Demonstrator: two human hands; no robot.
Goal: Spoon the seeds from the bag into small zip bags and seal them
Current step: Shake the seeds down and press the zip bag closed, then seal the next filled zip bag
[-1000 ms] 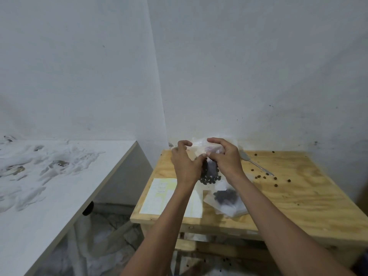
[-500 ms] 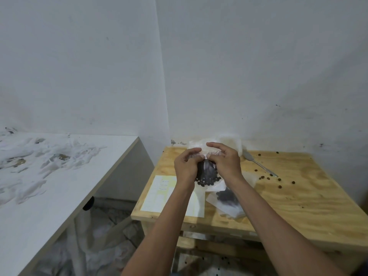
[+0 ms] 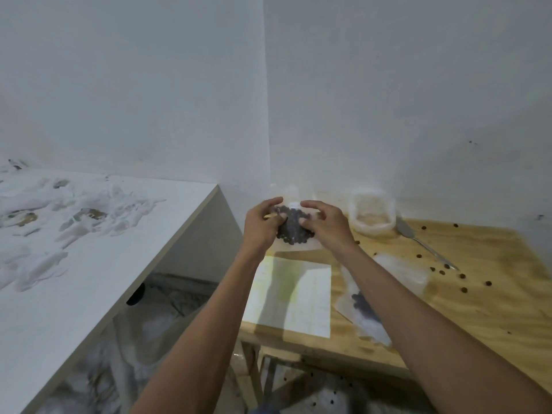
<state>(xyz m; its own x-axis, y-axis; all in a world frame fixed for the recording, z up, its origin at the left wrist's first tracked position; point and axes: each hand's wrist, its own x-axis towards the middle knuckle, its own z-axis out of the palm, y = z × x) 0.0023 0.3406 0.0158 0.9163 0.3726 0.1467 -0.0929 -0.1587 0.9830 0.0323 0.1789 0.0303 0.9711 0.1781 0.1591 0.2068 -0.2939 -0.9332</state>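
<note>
Above the back left corner of the wooden desk [image 3: 478, 294], a small zip bag [image 3: 294, 227] of dark seeds [image 3: 294, 231] hangs between both hands: the left hand [image 3: 261, 227] and the right hand [image 3: 327, 227] each pinch its upper edge with curled fingers. Behind the right hand stands the open clear seed bag [image 3: 372, 216], with a metal spoon [image 3: 424, 248] lying beside it. Loose seeds dot the desk near the spoon. Another filled zip bag [image 3: 363, 312] lies under the right forearm, next to a sheet of paper [image 3: 298, 300]. A white desk [image 3: 74, 294] stands to the left.

head cam | faces fwd+down | near wooden table [image 3: 493, 294] corner, walls behind
</note>
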